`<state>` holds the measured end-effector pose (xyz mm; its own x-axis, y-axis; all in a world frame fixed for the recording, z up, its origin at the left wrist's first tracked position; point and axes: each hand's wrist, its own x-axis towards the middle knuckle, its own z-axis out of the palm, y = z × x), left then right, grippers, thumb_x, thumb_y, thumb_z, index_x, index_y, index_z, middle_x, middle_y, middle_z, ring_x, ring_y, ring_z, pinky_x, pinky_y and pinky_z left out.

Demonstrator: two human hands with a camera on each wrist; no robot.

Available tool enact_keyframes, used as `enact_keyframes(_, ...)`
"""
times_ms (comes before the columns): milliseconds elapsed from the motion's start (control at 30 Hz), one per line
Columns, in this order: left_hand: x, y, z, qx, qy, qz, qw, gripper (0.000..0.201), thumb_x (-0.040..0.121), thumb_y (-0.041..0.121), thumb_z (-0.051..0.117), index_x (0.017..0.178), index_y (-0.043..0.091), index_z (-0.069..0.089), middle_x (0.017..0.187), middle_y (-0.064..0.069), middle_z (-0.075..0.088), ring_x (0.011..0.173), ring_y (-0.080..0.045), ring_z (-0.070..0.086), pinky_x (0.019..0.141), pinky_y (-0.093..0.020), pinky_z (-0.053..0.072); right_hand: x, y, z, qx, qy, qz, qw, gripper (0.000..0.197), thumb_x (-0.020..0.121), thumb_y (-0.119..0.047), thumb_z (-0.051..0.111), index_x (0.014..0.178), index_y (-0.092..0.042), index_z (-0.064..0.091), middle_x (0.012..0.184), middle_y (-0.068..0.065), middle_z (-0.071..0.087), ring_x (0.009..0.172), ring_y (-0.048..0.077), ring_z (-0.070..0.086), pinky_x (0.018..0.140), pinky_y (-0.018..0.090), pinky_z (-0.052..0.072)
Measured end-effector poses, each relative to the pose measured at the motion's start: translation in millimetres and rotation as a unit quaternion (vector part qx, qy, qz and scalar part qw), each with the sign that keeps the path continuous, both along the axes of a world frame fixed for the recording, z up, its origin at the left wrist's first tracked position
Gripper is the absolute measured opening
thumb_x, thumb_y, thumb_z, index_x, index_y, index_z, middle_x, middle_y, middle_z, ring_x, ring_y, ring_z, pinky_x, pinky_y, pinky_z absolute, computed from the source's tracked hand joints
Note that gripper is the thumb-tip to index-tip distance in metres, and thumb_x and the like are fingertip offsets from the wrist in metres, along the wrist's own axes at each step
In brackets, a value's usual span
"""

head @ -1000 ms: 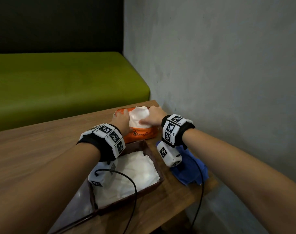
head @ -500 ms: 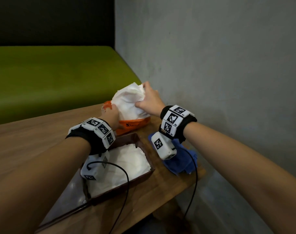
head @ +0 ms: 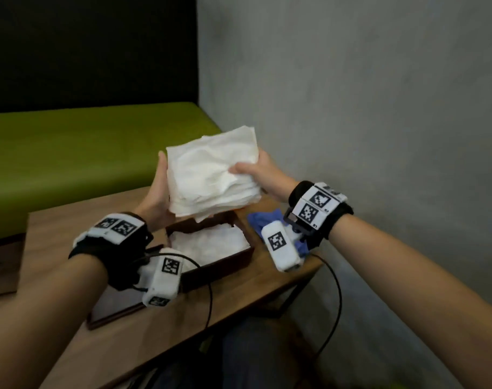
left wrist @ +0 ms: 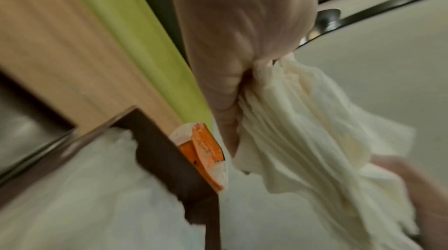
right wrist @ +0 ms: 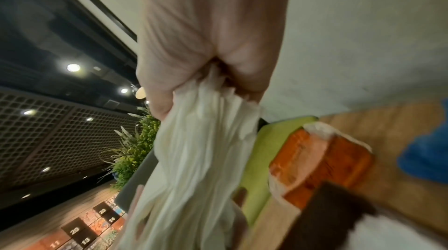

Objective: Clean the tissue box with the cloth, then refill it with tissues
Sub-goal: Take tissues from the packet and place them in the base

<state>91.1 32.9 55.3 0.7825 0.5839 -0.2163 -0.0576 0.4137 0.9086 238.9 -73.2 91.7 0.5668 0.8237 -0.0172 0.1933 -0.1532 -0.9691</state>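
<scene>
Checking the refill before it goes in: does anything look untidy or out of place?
Only slightly. The tissue stack, held above the box by the left hand and right hand, has splayed, uneven lower edges. The blue cloth lies crumpled by the table edge.

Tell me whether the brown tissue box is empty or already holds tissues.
Already holds some: white tissues lie inside the open brown tissue box, while both hands hold another tissue stack above it.

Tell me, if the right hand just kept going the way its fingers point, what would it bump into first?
The right hand points leftward across the tissue stack it grips, so it would probably meet the left hand holding the opposite edge. Depth is hard to judge.
</scene>
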Motion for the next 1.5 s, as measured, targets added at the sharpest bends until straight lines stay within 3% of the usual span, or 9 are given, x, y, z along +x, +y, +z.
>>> enact_keyframes(200,-35,-22,-45,0.017,0.048,0.063,0.997,0.037,0.089,0.007,0.052,0.125,-0.001,0.051,0.101,-0.01,0.068,0.07,-0.012,0.072,0.06,-0.022,0.059,-24,-11,-57,-0.075,0.069,-0.054,0.993,0.017,0.079,-0.027,0.051,0.092,-0.016,0.048,0.089,0.002,0.053,0.08,0.019,0.054,0.057,0.02,0.046)
enact_keyframes(333,-32,-27,-65,0.114,0.112,0.072,0.985,0.052,0.084,-0.007,0.052,0.132,0.0,0.034,0.131,-0.018,0.052,0.108,-0.029,0.058,0.076,-0.031,0.056,-34,-15,-75,-0.165,-0.05,-0.069,0.983,0.036,0.09,-0.012,0.046,0.122,0.0,0.037,0.114,0.018,0.053,0.108,0.032,0.053,0.086,0.038,0.044)
enact_keyframes(567,-25,-33,-59,0.232,0.27,0.039,0.934,0.052,0.084,0.003,0.055,0.128,0.001,0.028,0.13,-0.018,0.048,0.112,-0.031,0.051,0.089,-0.04,0.047,-33,-18,-84,-0.196,-0.186,-0.059,0.961,0.028,0.092,-0.007,0.047,0.119,0.0,0.048,0.12,0.021,0.057,0.112,0.034,0.052,0.082,0.031,0.041)
enact_keyframes(700,-17,-38,-54,0.345,0.372,-0.012,0.862,0.057,0.085,0.012,0.059,0.13,-0.005,0.029,0.134,-0.021,0.046,0.12,-0.034,0.048,0.08,-0.032,0.041,-40,-17,-85,-0.243,-0.285,-0.019,0.927,0.023,0.091,-0.006,0.045,0.112,0.001,0.046,0.118,0.025,0.053,0.109,0.04,0.05,0.087,0.041,0.043)
enact_keyframes(833,-13,-42,-57,0.459,0.406,-0.055,0.789,0.065,0.079,0.012,0.066,0.129,-0.006,0.029,0.133,-0.022,0.041,0.119,-0.034,0.046,0.091,-0.032,0.041,-45,-17,-90,-0.301,-0.454,-0.002,0.839,0.011,0.088,-0.01,0.046,0.098,-0.008,0.051,0.115,0.017,0.06,0.114,0.035,0.043,0.093,0.045,0.036)
enact_keyframes(967,-18,-46,-56,0.665,0.373,-0.035,0.646,0.074,0.074,0.027,0.069,0.131,-0.003,0.034,0.131,-0.023,0.039,0.119,-0.038,0.039,0.101,-0.041,0.037,-39,-18,-87,-0.248,-0.504,-0.029,0.827,0.033,0.084,-0.01,0.053,0.116,-0.007,0.048,0.122,0.015,0.052,0.113,0.034,0.043,0.092,0.045,0.038)
enact_keyframes(1100,-21,-47,-61,0.634,0.392,-0.112,0.657,0.079,0.075,0.036,0.068,0.137,0.006,0.031,0.134,-0.017,0.035,0.123,-0.034,0.034,0.104,-0.037,0.033,-44,-20,-91,-0.095,-0.504,0.106,0.852,0.036,0.076,0.012,0.056,0.11,0.001,0.058,0.115,0.021,0.057,0.103,0.036,0.055,0.08,0.047,0.052)
enact_keyframes(1367,-13,-41,-65,0.601,0.457,-0.196,0.626,0.074,0.079,0.046,0.063,0.133,0.004,0.035,0.134,-0.016,0.039,0.123,-0.03,0.04,0.102,-0.034,0.036,-39,-23,-117,-0.336,-0.475,0.193,0.79,0.057,0.093,-0.013,0.049,0.142,0.0,0.021,0.147,0.026,0.026,0.136,0.04,0.026,0.113,0.045,0.03)
enact_keyframes(1500,-7,-37,-67,0.59,0.467,-0.221,0.621,0.075,0.082,0.046,0.06,0.136,0.002,0.031,0.136,-0.019,0.036,0.124,-0.031,0.04,0.103,-0.036,0.037,-38,-15,-106,-0.382,-0.36,0.24,0.817,0.057,0.094,-0.006,0.044,0.144,-0.004,0.017,0.149,0.024,0.021,0.138,0.038,0.023,0.114,0.044,0.027)
